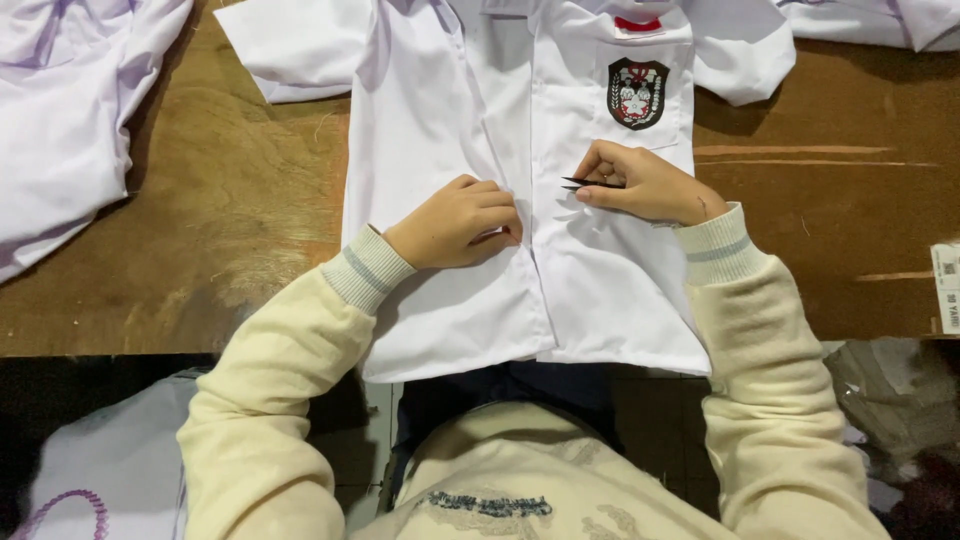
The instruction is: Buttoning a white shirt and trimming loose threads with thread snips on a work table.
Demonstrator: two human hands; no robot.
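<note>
Shirt [470, 300], white w/ dark crest patch [638, 93] on pocket, lies flat on brown wood table [200, 250], hem at near edge. L hand [460, 222] curled, fingers pinching fabric by front placket. R hand [640, 185] closed round small black snips [590, 184] (blades point left), resting on shirt below patch.

Light falling from above, slightly cool, brightening white shirt [450, 120] near overexposure; fabric folds losing detail. Wooden table [200, 250] showing soft sheen in patches. Shadow pooling below table edge, lap area lying dim. Hands casting short soft shadows on cloth. Focus holding sharp at centre; corners softening, slight wide-angle stretching at edges.
</note>
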